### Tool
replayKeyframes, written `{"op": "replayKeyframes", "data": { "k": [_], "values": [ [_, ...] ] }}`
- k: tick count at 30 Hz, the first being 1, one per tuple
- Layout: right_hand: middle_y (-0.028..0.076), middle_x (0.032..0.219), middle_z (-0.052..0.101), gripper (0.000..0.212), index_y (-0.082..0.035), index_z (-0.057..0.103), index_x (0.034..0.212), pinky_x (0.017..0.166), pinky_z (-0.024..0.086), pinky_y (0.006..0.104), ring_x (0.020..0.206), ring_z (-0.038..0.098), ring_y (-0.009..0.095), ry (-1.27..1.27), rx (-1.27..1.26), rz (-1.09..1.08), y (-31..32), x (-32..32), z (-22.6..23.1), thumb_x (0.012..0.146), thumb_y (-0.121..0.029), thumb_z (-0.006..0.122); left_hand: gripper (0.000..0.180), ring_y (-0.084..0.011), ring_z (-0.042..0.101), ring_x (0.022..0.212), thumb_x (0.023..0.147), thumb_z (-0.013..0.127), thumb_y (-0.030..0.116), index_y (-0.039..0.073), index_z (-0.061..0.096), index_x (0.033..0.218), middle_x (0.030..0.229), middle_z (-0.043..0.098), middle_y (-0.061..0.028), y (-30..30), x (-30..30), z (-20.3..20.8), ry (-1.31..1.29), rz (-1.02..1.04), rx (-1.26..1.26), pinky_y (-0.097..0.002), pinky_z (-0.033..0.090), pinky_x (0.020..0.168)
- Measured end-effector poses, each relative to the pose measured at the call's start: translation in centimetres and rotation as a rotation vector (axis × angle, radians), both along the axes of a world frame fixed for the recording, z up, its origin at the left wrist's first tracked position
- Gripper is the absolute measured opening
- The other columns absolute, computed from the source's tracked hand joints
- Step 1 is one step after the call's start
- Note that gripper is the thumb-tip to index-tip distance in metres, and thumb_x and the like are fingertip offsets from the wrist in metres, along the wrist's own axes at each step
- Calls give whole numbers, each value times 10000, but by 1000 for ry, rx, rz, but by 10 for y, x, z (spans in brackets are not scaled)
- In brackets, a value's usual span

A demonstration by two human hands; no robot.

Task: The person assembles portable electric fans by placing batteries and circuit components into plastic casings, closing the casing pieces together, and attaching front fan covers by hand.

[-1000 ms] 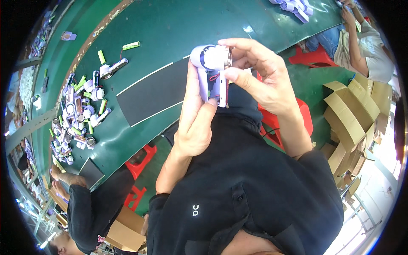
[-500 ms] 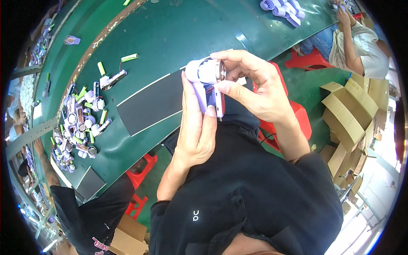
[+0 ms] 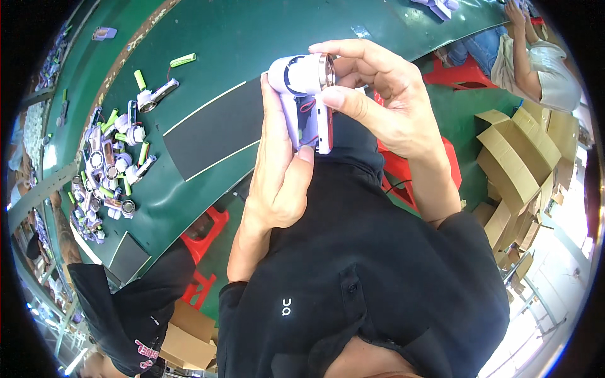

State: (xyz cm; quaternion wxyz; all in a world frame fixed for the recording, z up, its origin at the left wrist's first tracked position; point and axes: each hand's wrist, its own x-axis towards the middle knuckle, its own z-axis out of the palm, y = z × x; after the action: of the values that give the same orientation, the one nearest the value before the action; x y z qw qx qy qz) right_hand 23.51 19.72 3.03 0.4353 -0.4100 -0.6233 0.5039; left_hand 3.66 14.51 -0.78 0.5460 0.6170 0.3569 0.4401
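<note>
classification: from my remote station, i read this site as an assembly workshop. indicators: a long green workbench (image 3: pixel 214 38) carries a heap of lilac-and-white device parts (image 3: pixel 107 148) at left, with green cylindrical cells (image 3: pixel 183 60) lying loose beside it. i note an opened lilac unit (image 3: pixel 302 75) with red wiring exposed. a black mat (image 3: pixel 214 126) marks one work position; a second mat (image 3: pixel 129 255) lies near left, by a worker in black (image 3: pixel 126 315). at far right, another worker (image 3: pixel 551 75) sits on a red stool (image 3: pixel 463 72). open cardboard cartons (image 3: pixel 513 164) crowd the right side.
</note>
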Motion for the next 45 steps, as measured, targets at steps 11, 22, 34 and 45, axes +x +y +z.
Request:
{"op": "replayKeyframes", "data": {
  "k": [11, 22, 34, 45],
  "values": [
    [55, 983, 722, 388, -46, 645, 1330, 698, 549, 247, 791, 679, 84, -43, 4, -6, -3, -8, 0, 960, -110, 743, 782, -486, 209, 1543, 1018, 422, 33, -147, -91, 1580, 1652, 106, -376, -7, 2, 3, 161, 38, -20, -464, 213, 1245],
    [63, 1054, 709, 434, -47, 602, 1390, 730, 557, 255, 833, 661, 91, 61, -121, -10, -3, -9, -4, 973, -86, 716, 679, -252, 616, 1165, 1090, 469, 143, -15, 94, 1634, 1478, 445, -190, -1, 15, 12, -356, 128, -196, -410, 528, 986],
    [68, 1073, 703, 441, -19, 590, 1405, 673, 578, 258, 780, 658, 87, 89, 2, 6, -1, -7, -11, 976, -36, 693, 719, -242, 618, 1195, 1026, 589, 21, 19, 186, 1621, 1414, 519, -182, -1, 16, 6, -401, 166, -171, -398, 531, 1015],
    [142, 840, 707, 415, 56, 730, 914, 675, 498, 298, 749, 657, 180, 0, 290, -30, 26, -12, 0, 1075, -229, 475, 654, -190, 630, 1101, 1036, 567, 14, -9, 261, 1614, 1439, 546, -143, 0, 17, 18, -540, -74, -423, -344, 522, 932]
  ]
}}
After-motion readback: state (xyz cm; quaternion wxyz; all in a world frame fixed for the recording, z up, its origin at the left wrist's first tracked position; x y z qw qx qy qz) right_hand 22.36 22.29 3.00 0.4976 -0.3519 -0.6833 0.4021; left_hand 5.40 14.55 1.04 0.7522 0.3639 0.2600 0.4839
